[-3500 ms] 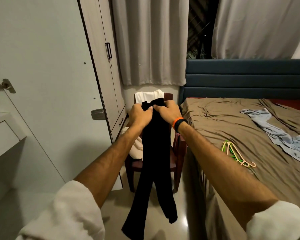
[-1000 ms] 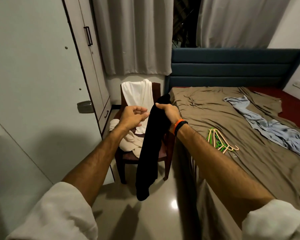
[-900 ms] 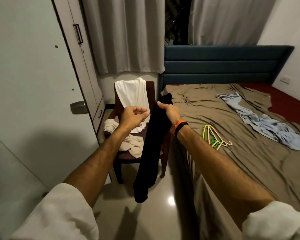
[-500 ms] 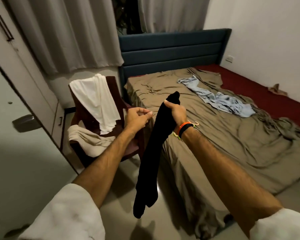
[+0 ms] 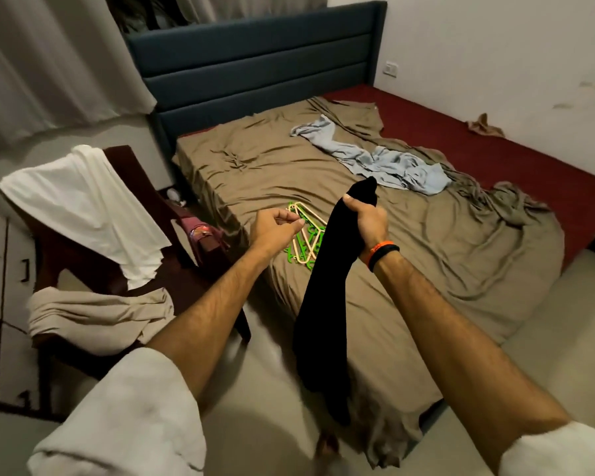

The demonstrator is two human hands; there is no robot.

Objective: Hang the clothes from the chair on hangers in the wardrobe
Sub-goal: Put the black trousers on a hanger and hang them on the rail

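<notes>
The wide bed with its crumpled olive-brown sheet (image 5: 409,269) fills most of the room, a rumpled pale blue garment (image 5: 385,163) lying near its far side. Beside it stands the dark wooden chair (image 5: 124,166), a white cloth (image 5: 83,207) draped over its back and a beige garment (image 5: 93,314) bunched on the seat. The long black garment (image 5: 323,304) hangs folded lengthways from the right hand (image 5: 366,223), which is clamped round its top end; its lower end dangles just above the floor. The left hand (image 5: 275,228) holds nothing, fingers loosely curled, poised near the small pile of green and cream plastic hangers (image 5: 304,235) on the sheet. The hangers look tangled, so lifting one could drag the others along or drop them; the single-handed grip could let the slack garment slide or trail on the floor. The black garment hides part of the hanger pile, and the wardrobe is almost entirely out of frame.
</notes>
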